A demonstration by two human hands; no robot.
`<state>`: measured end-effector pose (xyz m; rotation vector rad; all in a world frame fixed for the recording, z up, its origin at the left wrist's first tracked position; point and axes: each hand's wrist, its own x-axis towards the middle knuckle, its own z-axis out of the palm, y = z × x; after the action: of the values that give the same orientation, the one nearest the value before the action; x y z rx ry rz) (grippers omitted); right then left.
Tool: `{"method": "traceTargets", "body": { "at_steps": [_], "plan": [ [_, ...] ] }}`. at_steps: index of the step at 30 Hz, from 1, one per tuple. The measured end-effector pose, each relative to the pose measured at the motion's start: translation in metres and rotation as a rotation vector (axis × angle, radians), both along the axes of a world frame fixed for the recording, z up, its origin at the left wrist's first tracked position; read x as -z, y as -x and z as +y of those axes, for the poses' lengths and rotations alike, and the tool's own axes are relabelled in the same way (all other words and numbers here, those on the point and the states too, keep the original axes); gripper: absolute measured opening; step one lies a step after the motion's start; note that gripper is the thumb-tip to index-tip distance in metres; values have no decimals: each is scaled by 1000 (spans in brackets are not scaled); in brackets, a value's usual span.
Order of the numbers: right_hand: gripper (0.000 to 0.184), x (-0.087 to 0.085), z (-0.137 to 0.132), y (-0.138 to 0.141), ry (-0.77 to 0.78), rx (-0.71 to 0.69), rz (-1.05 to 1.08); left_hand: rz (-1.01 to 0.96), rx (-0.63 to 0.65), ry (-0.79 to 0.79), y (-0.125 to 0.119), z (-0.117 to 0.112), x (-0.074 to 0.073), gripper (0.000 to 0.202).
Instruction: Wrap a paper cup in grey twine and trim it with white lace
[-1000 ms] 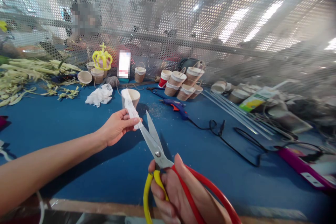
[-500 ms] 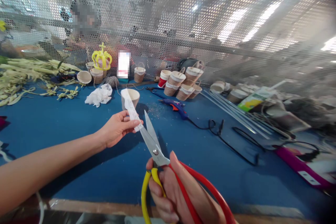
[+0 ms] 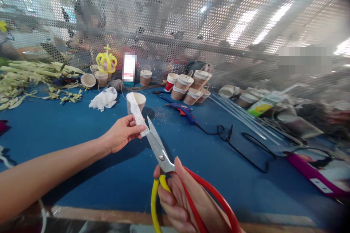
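White strip [image 3: 135, 110] in left hand [image 3: 120, 135]

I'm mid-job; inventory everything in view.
Table: one, blue, beneath
Mesh: one, grey, back
Stalks: many, pale green, left
Crown: one, yellow, back left
Screen: one, white, back
Crumpled sheet: one, white, left
Yarn: one, grey, back left
Near cup: one, beige, centre
Other cups: several, brown, white, red, back
Glue gun: one, blue, right centre
Rods: several, clear, right
Packet: one, green and white, right
Power strip: one, purple, far right
White strip: one, white, centre
Scissors: one, red-yellow handles, front centre
Left hand: one, bare, holding white strip
Right hand: one, bare, holding scissors
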<state>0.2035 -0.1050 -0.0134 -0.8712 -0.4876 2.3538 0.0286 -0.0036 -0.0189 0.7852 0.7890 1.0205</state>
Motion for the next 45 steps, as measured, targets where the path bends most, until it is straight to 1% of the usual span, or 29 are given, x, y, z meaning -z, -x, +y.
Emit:
{"method": "traceTargets", "body": {
  "at_steps": [9,12,15,18,23,30,36,41,45],
  "plan": [
    [46,-3,1,-1,36,-34,-65,-7,9,-29,1,1,2,29],
    [49,-1,1,0,17,-3,-43,-8,8,-28,1,1,1,31],
    [57,3,0,1,-12,26,6,-3,6,-26,2,1,1,32],
    [62,6,0,2,-49,14,51,7,8,-22,2,1,1,31],
    [68,3,0,5,-62,33,50,13,28,-34,2,1,0,28],
    [65,-8,6,13,20,32,45,23,56,-36,4,0,0,26],
    [60,-9,8,16,50,46,49,31,65,-50,4,2,2,28],
    [57,-11,7,17,41,65,39,21,77,-58,4,1,2,31],
    [56,-9,9,17,29,55,43,17,81,-68,5,1,2,30]
  ]
}}
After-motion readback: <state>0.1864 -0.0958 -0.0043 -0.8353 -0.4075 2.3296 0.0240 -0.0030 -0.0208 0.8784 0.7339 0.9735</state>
